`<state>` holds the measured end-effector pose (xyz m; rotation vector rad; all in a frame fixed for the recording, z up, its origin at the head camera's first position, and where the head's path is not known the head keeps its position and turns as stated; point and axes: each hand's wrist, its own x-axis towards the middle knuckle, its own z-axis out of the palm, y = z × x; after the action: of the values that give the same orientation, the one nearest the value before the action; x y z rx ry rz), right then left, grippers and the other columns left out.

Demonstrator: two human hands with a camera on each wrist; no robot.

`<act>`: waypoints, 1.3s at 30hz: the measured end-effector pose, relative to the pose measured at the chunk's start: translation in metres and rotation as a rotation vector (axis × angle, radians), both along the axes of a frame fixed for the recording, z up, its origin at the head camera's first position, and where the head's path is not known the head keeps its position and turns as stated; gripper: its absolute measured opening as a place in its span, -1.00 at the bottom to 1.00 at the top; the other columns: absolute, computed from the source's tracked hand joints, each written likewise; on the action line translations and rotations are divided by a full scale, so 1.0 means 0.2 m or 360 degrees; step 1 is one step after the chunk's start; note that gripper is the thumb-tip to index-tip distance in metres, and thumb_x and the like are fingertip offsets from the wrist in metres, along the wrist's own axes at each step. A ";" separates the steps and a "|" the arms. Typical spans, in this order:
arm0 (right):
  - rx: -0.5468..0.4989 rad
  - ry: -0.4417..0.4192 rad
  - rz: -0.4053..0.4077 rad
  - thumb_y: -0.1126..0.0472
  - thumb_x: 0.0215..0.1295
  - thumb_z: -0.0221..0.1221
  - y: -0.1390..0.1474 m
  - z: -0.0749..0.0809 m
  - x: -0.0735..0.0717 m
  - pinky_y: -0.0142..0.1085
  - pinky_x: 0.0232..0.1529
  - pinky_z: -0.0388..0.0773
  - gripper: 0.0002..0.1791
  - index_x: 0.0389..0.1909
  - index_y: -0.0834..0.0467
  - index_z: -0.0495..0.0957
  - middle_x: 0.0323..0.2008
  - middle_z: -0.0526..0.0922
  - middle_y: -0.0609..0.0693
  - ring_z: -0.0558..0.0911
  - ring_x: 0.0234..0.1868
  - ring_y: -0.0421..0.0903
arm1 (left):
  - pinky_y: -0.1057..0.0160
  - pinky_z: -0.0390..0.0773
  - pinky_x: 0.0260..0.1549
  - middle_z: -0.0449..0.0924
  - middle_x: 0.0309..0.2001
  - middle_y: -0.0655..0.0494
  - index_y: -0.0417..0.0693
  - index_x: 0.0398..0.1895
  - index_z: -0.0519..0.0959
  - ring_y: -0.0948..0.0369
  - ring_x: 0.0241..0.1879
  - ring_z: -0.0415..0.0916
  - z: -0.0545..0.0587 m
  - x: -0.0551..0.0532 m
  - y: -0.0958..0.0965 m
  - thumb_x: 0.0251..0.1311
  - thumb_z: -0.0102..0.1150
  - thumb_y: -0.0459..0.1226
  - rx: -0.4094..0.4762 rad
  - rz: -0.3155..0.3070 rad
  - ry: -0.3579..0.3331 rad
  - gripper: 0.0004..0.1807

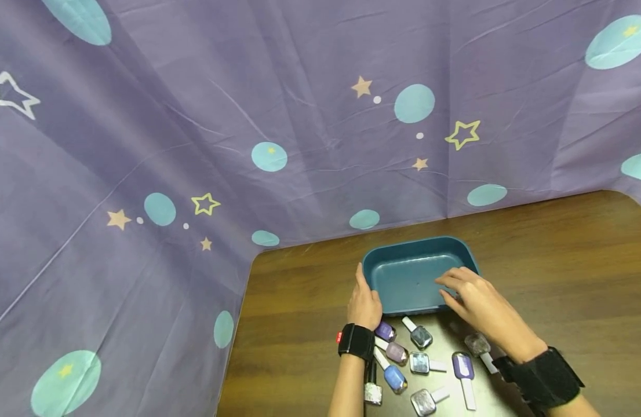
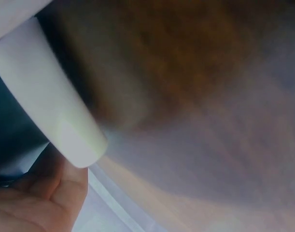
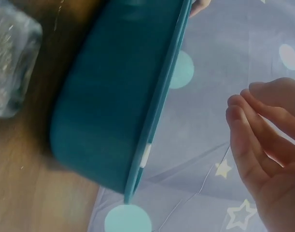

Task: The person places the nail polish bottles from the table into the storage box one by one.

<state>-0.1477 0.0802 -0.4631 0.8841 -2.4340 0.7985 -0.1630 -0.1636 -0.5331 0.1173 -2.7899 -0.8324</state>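
Observation:
A teal rectangular tray (image 1: 406, 284) stands on the table. My left hand (image 1: 364, 307) rests along its left wall with the fingers extended, thumb by the near corner. Over the tray's right side hovers my right hand (image 1: 474, 298), fingers bent loosely and nothing between them; the right wrist view shows the same gap at the fingertips. Several nail polish bottles lie in front of the tray, including a blue one (image 1: 395, 378), a purple one (image 1: 462, 366) and a dark glittery one (image 1: 477, 344) below the right hand. A white bottle cap (image 2: 53, 96) looms large in the left wrist view.
The brown wooden table (image 1: 294, 313) extends to both sides. A purple curtain (image 1: 320, 116) with stars and blue spots hangs behind it and to the left. A silver bottle with a black cap (image 1: 373, 394) lies beside the left forearm.

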 end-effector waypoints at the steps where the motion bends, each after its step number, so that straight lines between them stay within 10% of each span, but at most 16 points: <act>1: -0.0001 0.0000 0.0006 0.43 0.00 0.40 -0.01 0.00 0.00 -0.09 -0.20 0.62 -0.70 -0.17 0.28 0.69 -0.20 0.66 0.09 0.63 -0.15 0.02 | -0.09 0.56 -0.25 0.53 0.23 -0.22 -0.11 0.55 0.02 -0.13 -0.13 0.63 0.00 0.00 0.00 0.27 0.01 -0.41 0.0002 -0.0003 -0.0002 -0.23; 39: 0.0102 -0.0181 0.0169 0.26 0.11 0.38 -0.26 -0.14 0.08 -0.26 -0.32 0.62 -0.95 -0.39 0.07 0.72 -0.41 0.70 -0.15 0.66 -0.36 -0.20 | -0.09 0.55 -0.34 0.57 0.18 -0.23 -0.18 0.53 0.04 -0.12 -0.17 0.63 0.00 0.00 0.01 0.29 0.02 -0.42 -0.0046 0.0041 -0.0002 -0.26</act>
<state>-0.1322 0.0285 -0.4908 1.0253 -2.5417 0.8335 -0.1624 -0.1609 -0.5323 0.1489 -2.7940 -0.7862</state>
